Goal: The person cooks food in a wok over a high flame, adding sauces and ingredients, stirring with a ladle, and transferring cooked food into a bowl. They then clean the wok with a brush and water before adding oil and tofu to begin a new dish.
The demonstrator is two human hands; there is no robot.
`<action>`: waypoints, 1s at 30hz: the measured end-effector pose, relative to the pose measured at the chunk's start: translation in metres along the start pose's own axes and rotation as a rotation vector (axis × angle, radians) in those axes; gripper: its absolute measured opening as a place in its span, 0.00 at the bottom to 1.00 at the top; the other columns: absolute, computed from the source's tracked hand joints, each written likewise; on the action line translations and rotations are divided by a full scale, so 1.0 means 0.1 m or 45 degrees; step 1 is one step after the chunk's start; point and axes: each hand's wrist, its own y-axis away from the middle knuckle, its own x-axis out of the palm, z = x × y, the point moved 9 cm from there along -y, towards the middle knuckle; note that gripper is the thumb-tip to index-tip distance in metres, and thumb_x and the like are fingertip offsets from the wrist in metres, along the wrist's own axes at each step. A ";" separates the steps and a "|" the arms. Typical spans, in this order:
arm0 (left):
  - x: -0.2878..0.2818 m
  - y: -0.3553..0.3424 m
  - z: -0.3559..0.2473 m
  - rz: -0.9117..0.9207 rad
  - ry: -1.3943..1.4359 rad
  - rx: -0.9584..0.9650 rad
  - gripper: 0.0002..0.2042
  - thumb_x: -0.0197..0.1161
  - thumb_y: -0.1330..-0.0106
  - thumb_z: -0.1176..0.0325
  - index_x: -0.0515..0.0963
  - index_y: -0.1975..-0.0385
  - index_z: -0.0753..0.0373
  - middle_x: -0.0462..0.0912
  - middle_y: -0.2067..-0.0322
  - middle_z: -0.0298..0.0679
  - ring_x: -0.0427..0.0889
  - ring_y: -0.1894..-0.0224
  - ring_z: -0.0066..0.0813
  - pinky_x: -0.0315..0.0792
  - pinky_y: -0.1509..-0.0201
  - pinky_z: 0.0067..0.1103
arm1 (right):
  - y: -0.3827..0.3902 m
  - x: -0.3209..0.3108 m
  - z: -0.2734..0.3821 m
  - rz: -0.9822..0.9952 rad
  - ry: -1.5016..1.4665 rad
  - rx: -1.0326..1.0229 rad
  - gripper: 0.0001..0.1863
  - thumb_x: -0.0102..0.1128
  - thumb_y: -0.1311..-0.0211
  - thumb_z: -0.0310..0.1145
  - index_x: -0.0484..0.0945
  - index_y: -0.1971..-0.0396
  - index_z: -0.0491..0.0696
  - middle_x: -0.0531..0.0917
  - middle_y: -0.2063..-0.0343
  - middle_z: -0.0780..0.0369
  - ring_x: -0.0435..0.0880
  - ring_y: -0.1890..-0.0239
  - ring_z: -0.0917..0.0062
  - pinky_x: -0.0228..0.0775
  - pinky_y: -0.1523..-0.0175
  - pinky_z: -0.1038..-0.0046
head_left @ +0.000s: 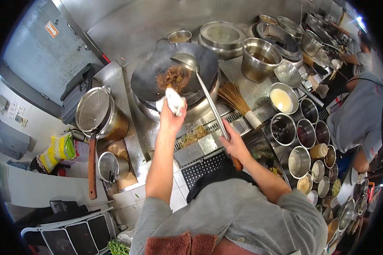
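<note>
A large dark wok (147,63) sits on the stove straight ahead, with brown chopped food (174,78) in its middle. At its near rim my left hand (172,119) is closed around a folded white cloth (174,101); the cloth hides whatever part of the wok lies under it. My right hand (235,143) grips the long metal handle of a ladle (185,61), near its wooden end. The ladle's bowl is up over the wok's far right side, apart from the food. Right of the wok lies a bamboo brush (234,97).
At left, a round strainer (92,109) with a wooden handle lies across a tall pot (117,123). Beyond the brush stand a pot of brown liquid (259,61) and a perforated skimmer (288,73). Several seasoning tins (300,162) fill the right side, where another person (355,110) stands.
</note>
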 end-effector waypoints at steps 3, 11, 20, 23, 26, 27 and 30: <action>-0.15 0.44 0.28 0.230 -0.147 0.005 0.17 0.43 0.33 0.54 0.69 0.54 0.60 0.77 0.61 0.37 0.78 0.61 0.29 0.74 0.69 0.22 | 0.03 -0.02 0.29 0.105 -0.358 0.418 0.35 0.51 0.44 0.22 0.49 0.37 0.47 0.72 0.73 0.65 0.66 0.84 0.86 0.62 0.81 0.84; -0.92 1.33 1.84 0.120 -0.766 -0.618 0.15 0.56 0.39 0.63 0.72 0.56 0.64 0.79 0.63 0.36 0.79 0.64 0.24 0.73 0.62 0.22 | -0.53 0.02 0.39 0.284 -0.923 0.535 0.31 0.52 0.43 0.25 0.53 0.40 0.51 0.63 0.82 0.70 0.57 0.89 0.91 0.51 0.89 0.89; -0.87 1.30 1.57 0.259 -0.611 -0.500 0.16 0.50 0.36 0.65 0.69 0.54 0.69 0.78 0.61 0.43 0.78 0.61 0.31 0.73 0.56 0.24 | 0.02 -0.87 0.40 -0.161 -0.875 0.316 0.34 0.53 0.45 0.23 0.51 0.38 0.49 0.65 0.82 0.69 0.61 0.89 0.89 0.55 0.89 0.84; -0.70 1.30 1.51 0.259 -0.536 -0.444 0.18 0.42 0.33 0.65 0.65 0.49 0.69 0.76 0.60 0.52 0.78 0.60 0.38 0.73 0.57 0.30 | 0.41 -1.35 0.53 -0.316 -1.088 0.269 0.33 0.53 0.44 0.25 0.52 0.39 0.49 0.67 0.80 0.68 0.63 0.87 0.88 0.56 0.88 0.84; -0.50 1.24 1.71 0.318 -0.513 -0.586 0.21 0.45 0.35 0.60 0.65 0.49 0.69 0.76 0.60 0.53 0.78 0.62 0.40 0.73 0.58 0.30 | 0.94 -1.88 0.49 -0.646 -0.832 0.380 0.30 0.52 0.43 0.26 0.55 0.40 0.49 0.66 0.80 0.68 0.62 0.85 0.88 0.54 0.86 0.84; -0.40 1.24 1.77 0.353 -0.483 -0.605 0.22 0.46 0.37 0.58 0.65 0.49 0.68 0.75 0.59 0.53 0.77 0.62 0.41 0.73 0.58 0.30 | 1.17 -2.05 0.44 -0.761 -0.781 0.436 0.30 0.52 0.43 0.26 0.55 0.40 0.49 0.65 0.81 0.68 0.62 0.86 0.88 0.53 0.86 0.84; 0.06 1.21 2.13 0.535 -0.160 -0.856 0.25 0.50 0.41 0.54 0.65 0.49 0.66 0.73 0.56 0.54 0.76 0.60 0.43 0.73 0.59 0.33 | 1.70 -2.42 0.40 -0.814 -0.738 0.450 0.30 0.52 0.44 0.25 0.54 0.40 0.48 0.63 0.83 0.70 0.59 0.88 0.89 0.53 0.88 0.85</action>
